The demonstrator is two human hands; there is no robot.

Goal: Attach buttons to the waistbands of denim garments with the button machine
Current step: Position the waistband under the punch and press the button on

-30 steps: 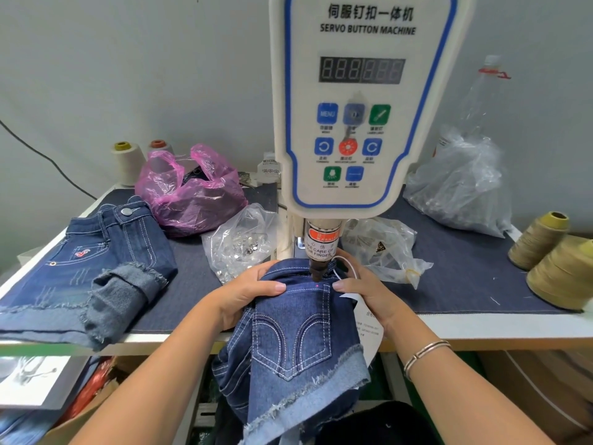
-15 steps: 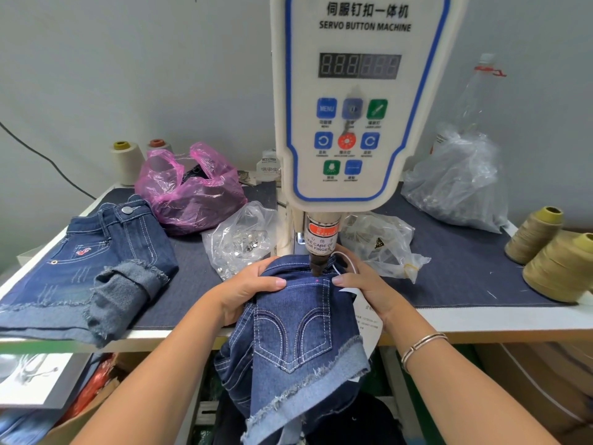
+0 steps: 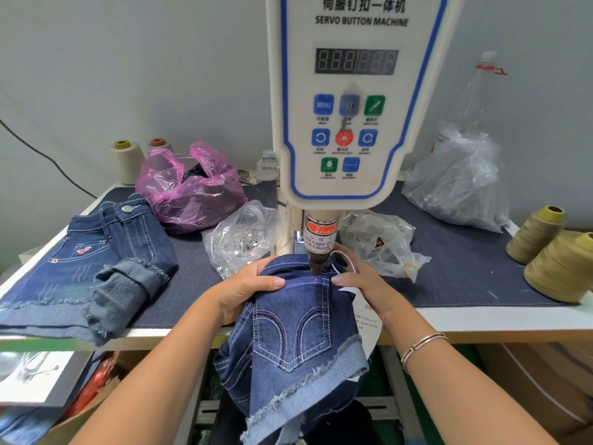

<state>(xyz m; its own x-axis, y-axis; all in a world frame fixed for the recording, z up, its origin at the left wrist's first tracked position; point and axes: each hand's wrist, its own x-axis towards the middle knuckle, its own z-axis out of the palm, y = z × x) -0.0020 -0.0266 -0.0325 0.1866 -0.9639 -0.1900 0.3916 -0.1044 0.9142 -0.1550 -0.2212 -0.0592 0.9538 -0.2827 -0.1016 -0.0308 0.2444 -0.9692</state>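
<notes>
Denim shorts (image 3: pixel 298 342) sit under the button machine (image 3: pixel 353 101), waistband bunched up right below the machine's dark punch tip (image 3: pixel 316 263). Fabric: dark indigo denim, white contrast stitching, back pocket facing up with a curved stitched motif, lighter frayed hem turned up at the bottom. Most of the garment hangs off the tabletop (image 3: pixel 481 322) front edge, below the machine. Small pink dot on the denim just below the punch tip. White paper tag (image 3: pixel 365 316) on a white loop hangs at the waistband, right of the punch.

Left hand (image 3: pixel 247 289) grips the bunched waistband left of the punch, fingers curled over the top, thumb lying across the fabric. Right hand (image 3: pixel 369 289) grips the waistband right of the punch, thumb on top of the denim; silver bangles (image 3: pixel 420 346) on that wrist.

Left of the machine: second pair of shorts (image 3: pixel 96 261) lying flat, metal button already at its waistband, cuff rolled. Pink plastic bag (image 3: pixel 189 191) behind them, clear bag of metal buttons (image 3: pixel 240 242) just beside the machine column. Right of the machine: two more clear bags, then olive thread cones (image 3: pixel 558 252) at the tabletop's far right.
</notes>
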